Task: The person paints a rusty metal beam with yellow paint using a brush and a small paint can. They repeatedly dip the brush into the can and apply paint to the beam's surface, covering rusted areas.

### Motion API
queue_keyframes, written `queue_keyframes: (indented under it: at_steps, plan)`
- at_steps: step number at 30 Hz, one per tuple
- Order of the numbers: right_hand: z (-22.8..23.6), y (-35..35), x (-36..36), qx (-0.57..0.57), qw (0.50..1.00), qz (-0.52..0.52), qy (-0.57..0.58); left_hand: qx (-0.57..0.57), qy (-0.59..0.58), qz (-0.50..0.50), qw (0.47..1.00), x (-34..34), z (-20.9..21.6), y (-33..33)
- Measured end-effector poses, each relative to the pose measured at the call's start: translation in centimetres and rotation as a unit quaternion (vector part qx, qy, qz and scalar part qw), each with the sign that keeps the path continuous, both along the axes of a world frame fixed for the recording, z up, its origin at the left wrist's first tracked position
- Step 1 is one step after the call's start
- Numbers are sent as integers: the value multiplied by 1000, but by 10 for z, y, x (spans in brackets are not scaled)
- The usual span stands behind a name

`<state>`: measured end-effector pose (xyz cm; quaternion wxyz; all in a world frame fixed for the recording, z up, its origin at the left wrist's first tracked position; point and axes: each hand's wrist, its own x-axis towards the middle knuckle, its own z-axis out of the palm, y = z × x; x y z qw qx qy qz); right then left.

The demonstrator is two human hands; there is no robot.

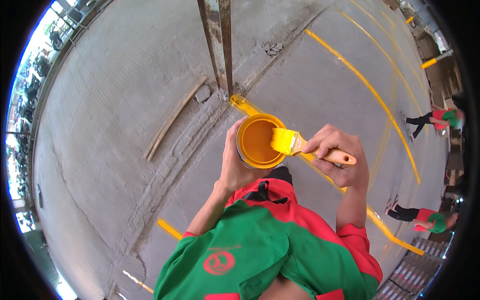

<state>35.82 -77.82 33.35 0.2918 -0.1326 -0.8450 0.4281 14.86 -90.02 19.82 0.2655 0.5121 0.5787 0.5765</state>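
Observation:
My left hand point(231, 167) is wrapped round the left side of an open paint can point(242, 159), its rim smeared yellow. Orange-yellow paint point(257, 142) shows inside. In my right hand point(344, 152) is a paintbrush point(298, 144), gripped by its pale wooden handle, with a hole at the handle's end. Its bristles are coated bright yellow and reach over the can's right rim. Whether the bristles touch the rim I cannot tell. Below the can runs a yellow painted line point(380, 220) on the grey concrete floor, partly hidden by the can and my right hand.
A rusty metal post point(218, 47) rises from the floor ahead. A wooden strip point(175, 119), a stone point(202, 94) and rubble point(273, 48) lie near it. Two people point(440, 119) point(425, 219) stand at the right. A grate or pallet stack point(412, 270) is at lower right.

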Motion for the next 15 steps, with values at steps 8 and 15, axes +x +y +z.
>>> queue_keyframes:
  at_steps: [8, 15]
  plan:
    - [-32, 34, 1, -106, 990, -51, 75, -22, 33, 15, 999, -15, -12, 30]
    - [-79, 102, -22, -228, 952, -76, 188, -19, -9, 11, 1000, -22, -33, 98]
